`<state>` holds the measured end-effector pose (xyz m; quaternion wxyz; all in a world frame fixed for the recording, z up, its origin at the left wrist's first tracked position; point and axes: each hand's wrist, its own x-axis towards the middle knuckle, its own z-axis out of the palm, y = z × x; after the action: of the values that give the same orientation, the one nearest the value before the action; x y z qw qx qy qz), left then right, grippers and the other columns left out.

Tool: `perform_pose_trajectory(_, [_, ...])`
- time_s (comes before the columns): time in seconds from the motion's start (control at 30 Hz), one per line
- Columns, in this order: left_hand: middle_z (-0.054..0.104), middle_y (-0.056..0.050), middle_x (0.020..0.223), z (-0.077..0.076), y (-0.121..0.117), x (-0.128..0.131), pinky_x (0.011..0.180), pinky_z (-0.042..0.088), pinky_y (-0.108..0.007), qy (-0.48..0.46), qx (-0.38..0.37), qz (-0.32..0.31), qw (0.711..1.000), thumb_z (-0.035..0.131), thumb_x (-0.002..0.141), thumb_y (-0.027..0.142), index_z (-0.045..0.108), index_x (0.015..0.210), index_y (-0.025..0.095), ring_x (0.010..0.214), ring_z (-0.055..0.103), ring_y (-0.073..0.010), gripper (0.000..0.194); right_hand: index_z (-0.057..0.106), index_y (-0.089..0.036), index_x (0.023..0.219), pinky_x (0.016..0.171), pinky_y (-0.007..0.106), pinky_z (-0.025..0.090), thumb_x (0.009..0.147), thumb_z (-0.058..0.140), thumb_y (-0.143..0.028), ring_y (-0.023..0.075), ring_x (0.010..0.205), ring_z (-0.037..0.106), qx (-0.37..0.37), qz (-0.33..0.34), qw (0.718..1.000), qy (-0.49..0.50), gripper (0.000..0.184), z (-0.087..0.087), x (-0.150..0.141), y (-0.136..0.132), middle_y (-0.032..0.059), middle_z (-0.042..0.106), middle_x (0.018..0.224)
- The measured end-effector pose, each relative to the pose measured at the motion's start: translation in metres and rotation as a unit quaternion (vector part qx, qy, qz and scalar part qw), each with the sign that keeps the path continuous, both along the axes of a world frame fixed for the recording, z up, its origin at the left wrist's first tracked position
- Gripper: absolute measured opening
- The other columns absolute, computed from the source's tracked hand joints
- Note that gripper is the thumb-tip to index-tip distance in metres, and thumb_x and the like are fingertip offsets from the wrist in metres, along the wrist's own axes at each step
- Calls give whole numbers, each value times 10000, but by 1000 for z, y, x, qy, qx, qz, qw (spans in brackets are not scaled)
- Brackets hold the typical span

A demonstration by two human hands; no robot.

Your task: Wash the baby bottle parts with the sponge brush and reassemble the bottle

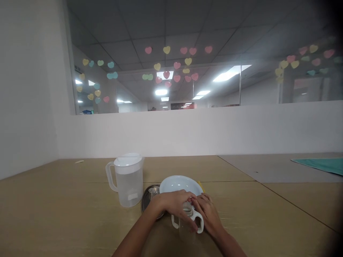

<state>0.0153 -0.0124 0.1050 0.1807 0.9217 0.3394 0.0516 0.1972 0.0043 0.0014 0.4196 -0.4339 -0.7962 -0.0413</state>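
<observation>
My left hand lies curled over the top of a small clear cup with white handles, low in the middle of the view. My right hand grips the same cup from the right, fingers wrapped near its white handle. Just behind my hands sits a pale blue bowl. A translucent plastic pitcher with a white lid stands upright to the left of the bowl. A dark round lid with a knob lies between the pitcher and the bowl, partly hidden by my left wrist.
Everything rests on a wooden table that meets a white low wall with glass above. A yellow thing peeks out behind the bowl. A teal cloth lies at the far right, on a grey mat.
</observation>
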Motion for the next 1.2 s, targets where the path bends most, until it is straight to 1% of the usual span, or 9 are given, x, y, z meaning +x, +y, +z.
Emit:
perform_pose_trajectory(0.1, [529, -56, 1184, 4, 7, -11, 877, 409, -293, -41, -34, 25, 998, 581, 686, 602, 379, 1289, 243, 1065, 513, -209, 730, 671, -229, 744, 916, 386, 327, 940, 235, -392, 166, 783, 574, -36, 8, 999, 21, 506, 1, -2, -1, 23, 646, 709])
perform_pose_trajectory(0.2, [582, -66, 1122, 3, 19, -23, 856, 417, -272, -66, 25, 105, 992, 472, 815, 517, 378, 1286, 190, 1003, 551, -174, 581, 696, -256, 823, 949, 410, 295, 942, 226, -390, 167, 808, 574, -65, 26, 997, 22, 502, 3, -4, -4, 20, 661, 743])
perform_pose_trajectory(0.3, [598, -101, 1129, -3, 29, -34, 865, 414, -284, 21, 111, 227, 967, 406, 876, 318, 459, 1225, 158, 1026, 558, -184, 388, 688, -299, 911, 959, 434, 282, 940, 234, -382, 170, 834, 573, -80, 34, 996, 5, 463, 6, -5, -8, 8, 672, 768])
perform_pose_trajectory(0.4, [634, -156, 1059, -9, 35, -43, 801, 450, -321, 111, 107, 300, 941, 445, 808, 170, 608, 1040, 134, 980, 598, -242, 286, 679, -318, 933, 966, 444, 270, 943, 228, -362, 167, 851, 573, -78, 40, 996, -6, 453, 8, -6, -11, 1, 682, 802])
perform_pose_trajectory(0.5, [681, -136, 950, -13, 38, -49, 721, 480, -309, 151, 66, 304, 938, 534, 704, 122, 673, 916, 168, 876, 639, -256, 258, 684, -306, 877, 982, 449, 250, 944, 216, -349, 162, 851, 577, -79, 40, 996, 0, 475, 8, -7, -11, -1, 682, 805])
perform_pose_trajectory(0.73, [661, -155, 1021, -24, 45, -49, 761, 488, -320, 199, 34, 289, 936, 571, 607, 48, 695, 925, 159, 921, 634, -280, 360, 639, -247, 715, 1012, 456, 223, 931, 239, -393, 165, 834, 596, -95, 29, 994, 39, 477, 4, -7, -6, -13, 667, 745])
perform_pose_trajectory(0.93, [640, -151, 1076, -40, 58, -51, 751, 503, -332, 215, 18, 277, 936, 614, 515, 17, 664, 1026, 170, 946, 625, -299, 536, 609, -224, 687, 1018, 454, 241, 918, 261, -442, 174, 839, 598, -92, 37, 992, 84, 471, 4, -5, -5, 5, 665, 765])
perform_pose_trajectory(1.07, [678, -137, 983, -45, 62, -52, 685, 521, -330, 221, 6, 283, 933, 620, 505, 23, 683, 973, 174, 864, 649, -296, 496, 639, -221, 681, 995, 437, 296, 874, 323, -523, 214, 886, 590, -67, 2, 982, 178, 477, 2, 1, -1, 34, 683, 768])
perform_pose_trajectory(1.2, [647, -138, 1065, -45, 63, -54, 736, 514, -320, 205, 17, 280, 938, 615, 530, 40, 662, 1029, 178, 940, 630, -292, 520, 646, -193, 598, 832, 359, 420, 766, 462, -603, 241, 835, 593, -66, -44, 943, 322, 481, 0, 7, 5, 56, 672, 705])
